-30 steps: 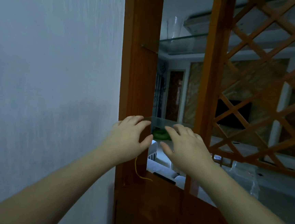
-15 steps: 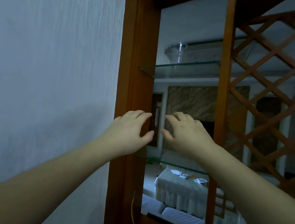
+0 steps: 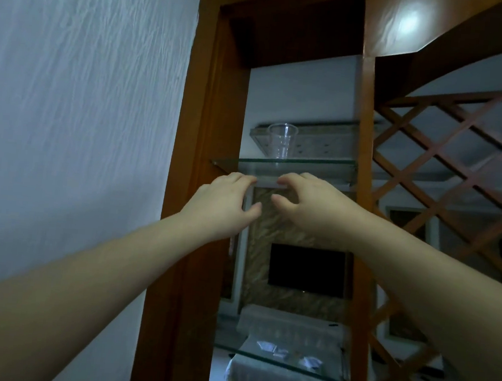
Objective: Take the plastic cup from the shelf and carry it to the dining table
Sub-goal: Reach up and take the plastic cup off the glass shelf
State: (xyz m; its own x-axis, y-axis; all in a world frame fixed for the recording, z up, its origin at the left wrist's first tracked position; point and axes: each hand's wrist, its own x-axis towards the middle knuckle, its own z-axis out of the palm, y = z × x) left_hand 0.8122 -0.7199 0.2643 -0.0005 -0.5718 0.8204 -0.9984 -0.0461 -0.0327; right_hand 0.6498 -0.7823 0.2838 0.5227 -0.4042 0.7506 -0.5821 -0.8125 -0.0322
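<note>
A clear plastic cup (image 3: 281, 140) stands upright on the upper glass shelf (image 3: 315, 165) of a wooden partition. Both my arms are raised toward it. My left hand (image 3: 224, 204) hovers just below the shelf's front edge, fingers curved and apart, holding nothing. My right hand (image 3: 312, 204) is beside it on the right, also with spread fingers and empty. The two hands sit under the cup, a short way apart from it, with the thumbs pointing toward each other.
The wooden frame post (image 3: 204, 156) rises at the left of the shelf opening and a wooden lattice panel (image 3: 458, 166) fills the right. A lower glass shelf (image 3: 283, 366) lies below. Beyond are a dark screen (image 3: 306, 271) and a cloth-covered table (image 3: 289, 330). A white wall (image 3: 77, 114) is on the left.
Both hands have risen from near the lower shelf up to just under the upper shelf. The view has tilted upward, so the cup now sits lower and nearer the middle.
</note>
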